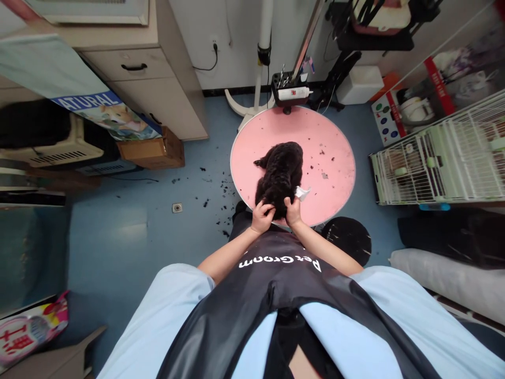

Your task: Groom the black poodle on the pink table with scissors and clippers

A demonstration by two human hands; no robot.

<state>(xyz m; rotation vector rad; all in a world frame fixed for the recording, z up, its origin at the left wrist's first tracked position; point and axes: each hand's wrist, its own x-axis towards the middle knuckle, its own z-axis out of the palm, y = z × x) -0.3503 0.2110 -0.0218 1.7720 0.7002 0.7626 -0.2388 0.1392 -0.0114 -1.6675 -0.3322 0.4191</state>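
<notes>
A small black curly-coated dog (282, 171) is on the pink round grooming table (331, 195), its near end by my apron. My left hand (263, 217) is closed at the left side of this near end, thumb and fingers pinched on the fur. Against the right side, my right hand (293, 212) grips the dog with its thumb upward; its other fingers are mostly hidden. A crumpled white tissue (302, 193) sticks out just beyond the right hand; I cannot tell whether the fingers hold it.
Dark hair clippings (324, 175) lie on the table and floor. A tool holder (290, 87) with a white bottle (292, 93) is at the table's far edge. A black round stool (347, 239) stands close right, a wire cage (437, 158) farther right, a cardboard box (153, 150) left.
</notes>
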